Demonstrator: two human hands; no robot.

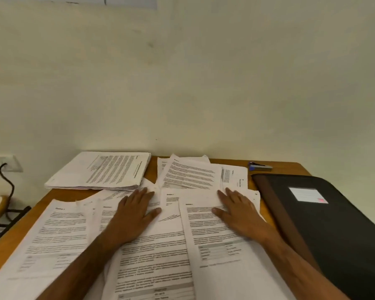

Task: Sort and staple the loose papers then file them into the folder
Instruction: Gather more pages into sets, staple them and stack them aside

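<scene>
Loose printed papers (59,230) lie spread and overlapping over the wooden table (0,254). My left hand (132,215) rests flat on the sheets near the middle, fingers straight. My right hand (239,210) lies flat on another sheet to the right, fingers spread. A neat stack of papers (100,172) sits at the back left. A black folder (325,221) with a white label lies shut on the right side. A small stapler (259,166) with a blue end lies at the back right by the wall.
The cream wall (182,72) rises right behind the table. A wall socket (0,162) with a dark cable hangs at the left. A dark rack (7,217) stands beside the table's left edge.
</scene>
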